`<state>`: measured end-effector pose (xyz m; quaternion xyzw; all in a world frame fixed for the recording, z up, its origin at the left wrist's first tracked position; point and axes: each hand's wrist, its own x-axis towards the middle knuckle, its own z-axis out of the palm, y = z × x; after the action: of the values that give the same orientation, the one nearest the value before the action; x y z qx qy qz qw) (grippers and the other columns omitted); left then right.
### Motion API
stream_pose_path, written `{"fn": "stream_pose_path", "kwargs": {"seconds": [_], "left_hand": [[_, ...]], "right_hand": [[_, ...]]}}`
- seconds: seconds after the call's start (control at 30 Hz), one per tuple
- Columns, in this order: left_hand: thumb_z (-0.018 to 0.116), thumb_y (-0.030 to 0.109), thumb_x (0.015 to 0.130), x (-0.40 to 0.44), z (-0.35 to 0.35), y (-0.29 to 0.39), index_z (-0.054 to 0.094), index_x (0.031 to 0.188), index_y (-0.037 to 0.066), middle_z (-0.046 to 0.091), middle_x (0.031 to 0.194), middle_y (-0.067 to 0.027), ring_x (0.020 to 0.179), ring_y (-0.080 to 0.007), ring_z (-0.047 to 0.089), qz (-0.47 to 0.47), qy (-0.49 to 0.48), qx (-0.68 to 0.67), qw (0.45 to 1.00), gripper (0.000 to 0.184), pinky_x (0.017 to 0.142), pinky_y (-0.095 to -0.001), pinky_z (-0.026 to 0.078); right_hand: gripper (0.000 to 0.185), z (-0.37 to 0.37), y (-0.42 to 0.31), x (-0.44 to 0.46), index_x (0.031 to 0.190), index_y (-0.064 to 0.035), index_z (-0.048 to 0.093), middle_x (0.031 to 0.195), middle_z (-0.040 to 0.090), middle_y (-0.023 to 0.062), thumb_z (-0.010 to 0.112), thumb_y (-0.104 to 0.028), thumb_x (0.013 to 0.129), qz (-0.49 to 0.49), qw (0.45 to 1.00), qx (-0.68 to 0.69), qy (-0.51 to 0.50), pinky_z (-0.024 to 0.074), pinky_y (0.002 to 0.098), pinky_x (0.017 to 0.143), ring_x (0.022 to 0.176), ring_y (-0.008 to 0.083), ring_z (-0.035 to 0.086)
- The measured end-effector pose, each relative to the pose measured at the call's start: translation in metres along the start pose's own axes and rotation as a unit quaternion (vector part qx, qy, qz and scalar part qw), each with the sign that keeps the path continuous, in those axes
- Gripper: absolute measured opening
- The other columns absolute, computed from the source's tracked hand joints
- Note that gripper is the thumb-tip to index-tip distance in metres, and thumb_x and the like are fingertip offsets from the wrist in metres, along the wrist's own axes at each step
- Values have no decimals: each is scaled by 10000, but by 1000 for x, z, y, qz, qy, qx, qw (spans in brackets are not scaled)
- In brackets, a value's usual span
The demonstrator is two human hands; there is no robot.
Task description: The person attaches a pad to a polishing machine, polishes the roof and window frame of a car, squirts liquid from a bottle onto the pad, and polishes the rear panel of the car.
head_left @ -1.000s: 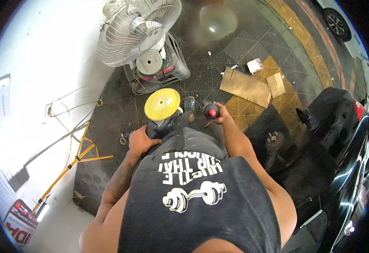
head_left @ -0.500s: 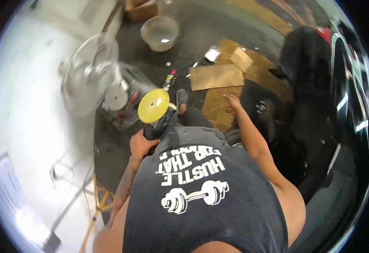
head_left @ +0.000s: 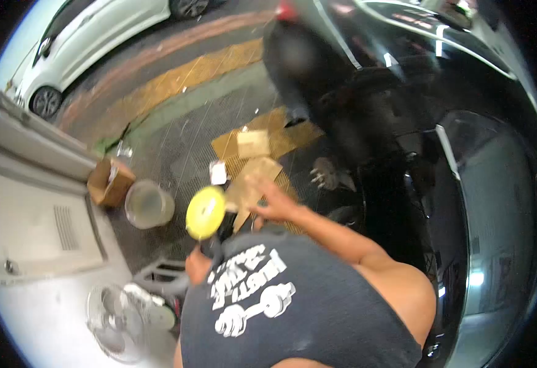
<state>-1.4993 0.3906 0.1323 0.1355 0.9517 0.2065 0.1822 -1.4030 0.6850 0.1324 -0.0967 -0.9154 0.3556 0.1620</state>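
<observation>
My left hand (head_left: 198, 265) is wrapped round the black body of a polisher, whose round yellow pad (head_left: 206, 213) faces up just above the hand. The polisher's body is mostly hidden by the hand and the dark shirt. Out in front of my torso, my right hand (head_left: 271, 199) is held with fingers apart and nothing in it. Below it on the floor lies a brown cardboard sheet (head_left: 250, 181), with a smaller cardboard piece (head_left: 253, 144) and a white packet (head_left: 218, 172) close by.
A black car (head_left: 403, 147) fills the right side. At the left are a bucket (head_left: 149, 205), an open cardboard box (head_left: 110, 183) and a door (head_left: 35, 208). A fan (head_left: 115, 322) stands at the lower left. A white car (head_left: 103, 37) is beyond the doorway.
The view has swung right toward the black car. My right hand held a black bottle with a red top, released it by the middle frame, and now has its fingers spread. My left hand keeps the polisher.
</observation>
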Motion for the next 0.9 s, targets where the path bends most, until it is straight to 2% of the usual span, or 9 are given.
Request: {"fn": "stream_pose_path", "kwargs": {"seconds": [0.1,0.13,0.33,0.57,0.63,0.7,0.77,0.83,0.9], "left_hand": [[512,113,883,46,-9,59,666,1251,81,681,932,-282,896,-439,676,90,-30,27,995,400,759,-535,525],[531,97,855,60,-15,86,670,1234,74,680,917,-289,890,-452,671,108,-37,16,993,405,775,-534,520],[787,448,656,135,-23,159,671,1234,19,711,1026,-263,963,-430,689,169,-86,-48,981,729,875,-473,532],[777,456,692,224,-8,204,669,1250,37,705,1010,-278,988,-436,682,233,-150,21,961,706,863,-490,532],[763,439,712,266,5,205,681,1238,61,704,1003,-277,976,-434,684,250,-166,36,953,653,849,-502,530],[681,297,806,293,-7,216,708,1157,75,705,885,-266,890,-457,683,328,-134,40,934,416,786,-546,537],[634,223,819,328,-8,216,714,1150,98,694,911,-282,873,-459,683,309,-156,6,938,362,775,-552,533],[633,220,811,378,-18,214,720,1149,116,686,922,-295,883,-460,681,308,-177,18,934,364,782,-554,530],[631,208,805,425,-34,208,717,1164,119,682,928,-301,908,-458,678,306,-179,29,935,380,789,-553,528]], "right_hand": [[780,-57,3,53,1478,-122,471,1509,370,282,760,-437,825,-88,996,17,-14,289,534,1166,1412,473,343],[795,-74,-6,62,1479,-114,470,1530,339,279,766,-433,813,-62,998,17,-25,278,533,1171,1430,467,317],[812,-97,29,109,1474,-97,474,1582,240,280,774,-430,797,-6,999,-25,-37,232,546,1184,1472,467,227],[598,-102,57,139,1332,-196,619,1603,238,243,787,-265,762,32,991,-124,-24,152,543,1215,1509,455,154],[600,-106,84,158,1334,-43,596,1628,247,179,743,-137,760,96,957,269,57,135,546,1213,1521,358,194],[639,-125,87,179,1364,-25,556,1475,489,148,630,-94,733,193,804,503,253,257,503,1184,1423,289,392],[719,-176,92,189,1500,-51,370,1164,638,145,597,-157,826,145,743,548,354,483,488,1022,1099,256,623],[834,-217,108,194,1577,-106,157,923,660,121,593,-117,866,100,777,366,502,591,428,805,795,235,669],[1018,-250,117,197,1595,-149,-134,805,652,93,619,-119,910,281,735,3,617,559,301,594,628,139,609]]}}
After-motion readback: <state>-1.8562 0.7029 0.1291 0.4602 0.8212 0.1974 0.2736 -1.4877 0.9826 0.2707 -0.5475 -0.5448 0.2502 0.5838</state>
